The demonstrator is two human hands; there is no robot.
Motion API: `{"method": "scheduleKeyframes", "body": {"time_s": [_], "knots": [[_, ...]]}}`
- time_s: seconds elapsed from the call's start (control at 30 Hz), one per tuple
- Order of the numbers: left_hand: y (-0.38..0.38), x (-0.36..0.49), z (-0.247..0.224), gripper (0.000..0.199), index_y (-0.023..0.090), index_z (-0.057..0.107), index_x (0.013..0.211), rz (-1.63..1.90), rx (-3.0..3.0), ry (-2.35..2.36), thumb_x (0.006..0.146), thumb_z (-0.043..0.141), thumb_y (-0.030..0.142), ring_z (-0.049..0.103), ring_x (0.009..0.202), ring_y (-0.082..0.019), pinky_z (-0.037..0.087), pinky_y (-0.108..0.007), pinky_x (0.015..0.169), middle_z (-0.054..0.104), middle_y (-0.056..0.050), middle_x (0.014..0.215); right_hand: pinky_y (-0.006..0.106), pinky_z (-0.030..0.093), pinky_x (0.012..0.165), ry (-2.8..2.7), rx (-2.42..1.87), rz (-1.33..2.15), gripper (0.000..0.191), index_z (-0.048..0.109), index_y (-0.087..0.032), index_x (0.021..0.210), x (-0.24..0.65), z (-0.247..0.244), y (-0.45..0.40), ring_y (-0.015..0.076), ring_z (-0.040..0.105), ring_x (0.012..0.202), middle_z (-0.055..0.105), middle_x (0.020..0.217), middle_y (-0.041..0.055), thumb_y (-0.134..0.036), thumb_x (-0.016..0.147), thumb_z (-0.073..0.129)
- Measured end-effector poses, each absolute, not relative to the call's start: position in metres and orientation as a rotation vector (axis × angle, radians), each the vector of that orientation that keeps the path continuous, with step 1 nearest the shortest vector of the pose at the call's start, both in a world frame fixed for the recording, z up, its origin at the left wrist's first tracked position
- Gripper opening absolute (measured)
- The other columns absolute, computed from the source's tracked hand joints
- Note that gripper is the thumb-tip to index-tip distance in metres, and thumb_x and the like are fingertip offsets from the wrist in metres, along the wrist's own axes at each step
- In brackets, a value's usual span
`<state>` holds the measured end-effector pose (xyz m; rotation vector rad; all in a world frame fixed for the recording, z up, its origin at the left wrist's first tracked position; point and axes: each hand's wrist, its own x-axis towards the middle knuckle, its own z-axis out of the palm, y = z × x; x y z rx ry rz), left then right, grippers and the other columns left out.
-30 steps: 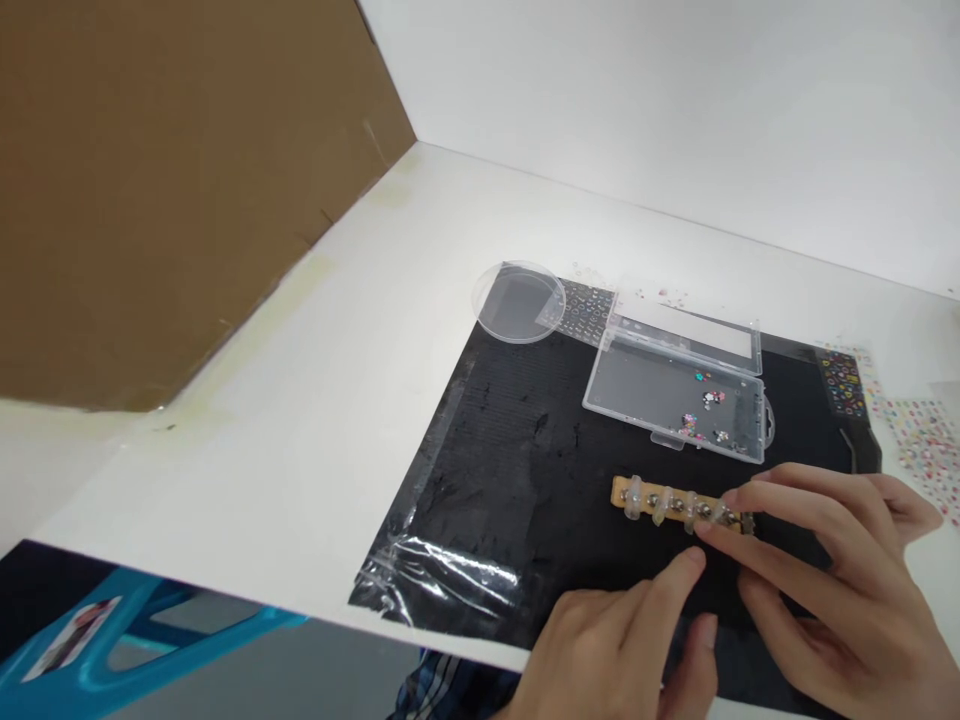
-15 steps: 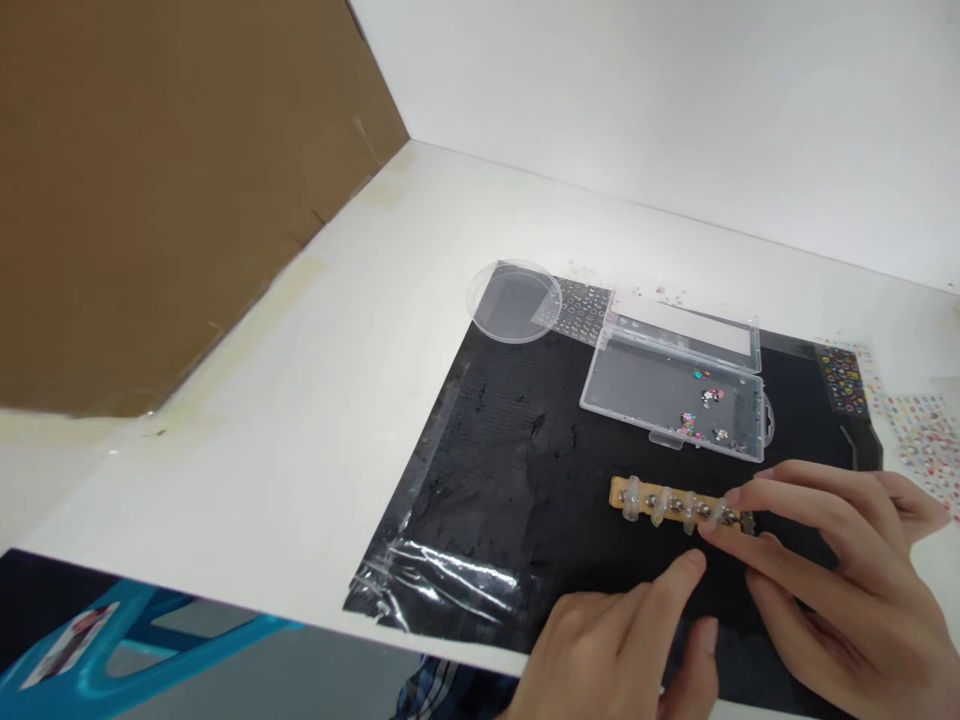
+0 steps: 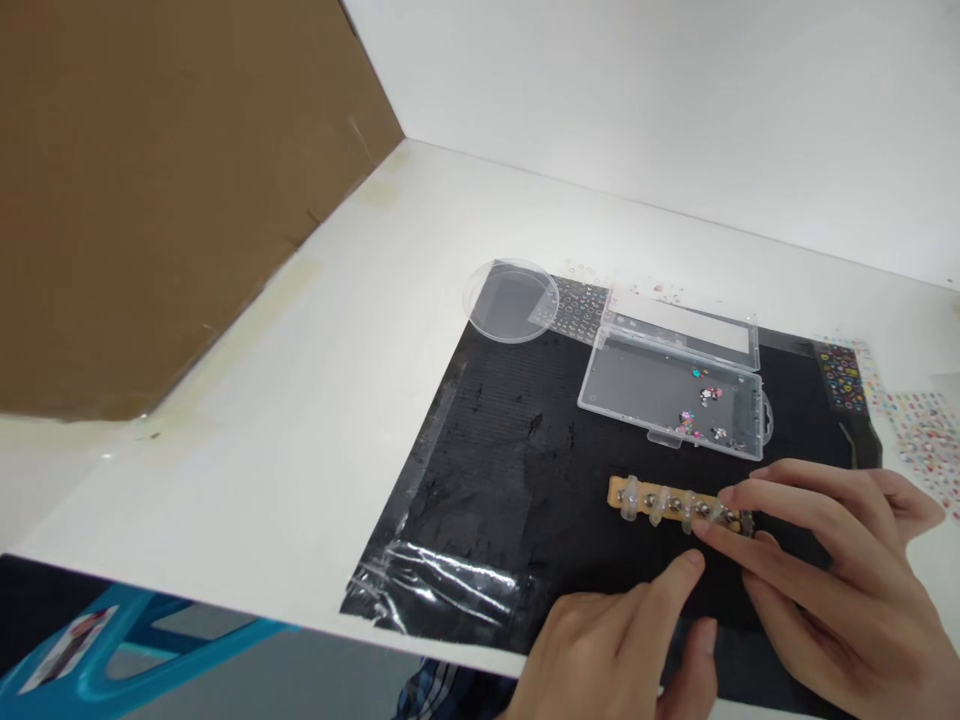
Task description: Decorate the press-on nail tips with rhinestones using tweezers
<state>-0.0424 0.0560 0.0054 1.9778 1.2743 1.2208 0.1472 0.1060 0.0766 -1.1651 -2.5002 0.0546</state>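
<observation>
A short wooden-coloured strip (image 3: 613, 492) with metal studs lies on the black mat (image 3: 487, 470), with several clear false nails (image 3: 630, 498) set across it. My right hand (image 3: 840, 570) reaches over its right end, two fingertips closed on either side of a clear false nail (image 3: 718, 510). That nail is partly covered by the fingers. Below the strip, my left hand (image 3: 615, 640) points its index finger up toward it without touching. Thumb and index stand apart there, with nothing visible between them; the other fingers are curled.
Behind the strip is an open clear plastic case (image 3: 637, 385) with small coloured charms (image 3: 686, 422). A round clear dish (image 3: 512, 310) stands at the mat's far left corner. Sticker sheets (image 3: 926, 435) lie right and behind. A cardboard panel (image 3: 165, 200) rises at left; a blue stool (image 3: 105, 660) is below the table.
The whole view has shifted very slightly. Both hands and the strip keep almost the same positions, and the right fingertips stay on the nail.
</observation>
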Motion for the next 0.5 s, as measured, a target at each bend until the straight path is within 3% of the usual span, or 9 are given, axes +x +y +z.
{"method": "scheduleKeyframes", "body": {"time_s": [0.5], "knots": [[0.057,-0.0428,0.0058,0.031,0.017,0.064,0.13,1.236,1.967,1.298,0.107,0.043,0.02,0.052,0.032,-0.009,0.047,-0.021,0.04,0.058,0.01,0.052,0.046,0.044,0.089,-2.434,-1.221,0.079,0.039,0.078,-0.029,0.118,0.148,0.0766,0.1049,0.0286,0.062,0.11,0.072,0.11,0.0057,-0.003,0.091,0.065]]}}
